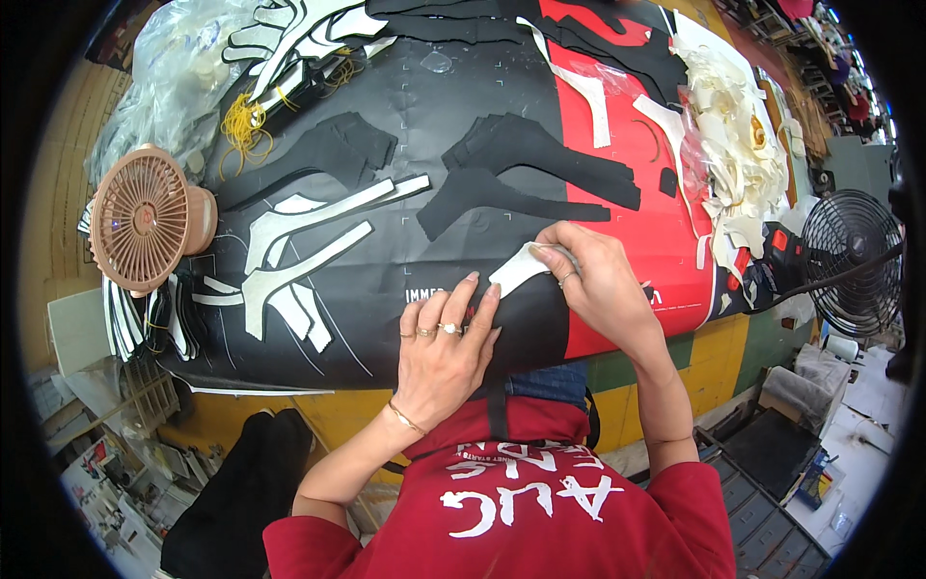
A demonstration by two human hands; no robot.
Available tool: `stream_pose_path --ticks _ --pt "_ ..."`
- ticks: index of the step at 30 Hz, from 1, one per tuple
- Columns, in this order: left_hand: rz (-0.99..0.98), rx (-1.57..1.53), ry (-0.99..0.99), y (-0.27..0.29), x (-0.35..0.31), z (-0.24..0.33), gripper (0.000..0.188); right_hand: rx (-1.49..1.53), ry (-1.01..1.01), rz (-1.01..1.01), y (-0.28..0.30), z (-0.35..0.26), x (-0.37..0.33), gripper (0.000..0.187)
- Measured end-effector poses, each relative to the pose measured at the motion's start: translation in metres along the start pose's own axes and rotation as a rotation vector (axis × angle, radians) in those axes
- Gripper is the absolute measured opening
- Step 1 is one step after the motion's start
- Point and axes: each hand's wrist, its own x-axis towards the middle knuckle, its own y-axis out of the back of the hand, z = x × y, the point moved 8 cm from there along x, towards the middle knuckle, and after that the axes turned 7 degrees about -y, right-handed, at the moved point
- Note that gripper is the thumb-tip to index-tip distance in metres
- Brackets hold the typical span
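A small white cut-out piece of sheet material (517, 272) lies near the front of the black and red table cover. My right hand (600, 280) pinches its upper right end between thumb and fingers. At its lower left end, the fingertips of my left hand (439, 338) rest on or beside it, the fingers stretched out and apart. Beyond my hands lie black cut-out pieces (511, 193) with long arms, some overlapping. To the left, several white Y-shaped pieces (309, 243) are spread over one another.
A peach-coloured fan (145, 220) stands at the left edge, a black fan (854, 253) at the right. Yellow cord (247, 130) and bundled white pieces (299, 39) lie far left, beside clear plastic bags (178, 77). White scraps (738, 135) are heaped along the right side.
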Motion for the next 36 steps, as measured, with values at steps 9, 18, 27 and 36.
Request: stream_pose_path --ticks 9,18,27,36 --pt "-0.069 0.098 -0.011 -0.003 0.003 0.003 0.055 -0.010 -0.011 0.079 0.002 -0.002 -0.009 0.018" --pt "-0.100 0.128 -0.055 0.003 0.009 0.004 0.054 0.037 -0.118 0.170 0.005 0.013 -0.021 0.029" --pt "-0.171 0.060 -0.034 0.008 0.016 0.006 0.056 -0.087 -0.099 0.228 -0.001 0.010 -0.021 0.030" --pt "-0.264 -0.231 -0.100 -0.032 0.048 0.027 0.080 -0.404 -0.123 0.414 0.027 0.005 -0.038 0.033"
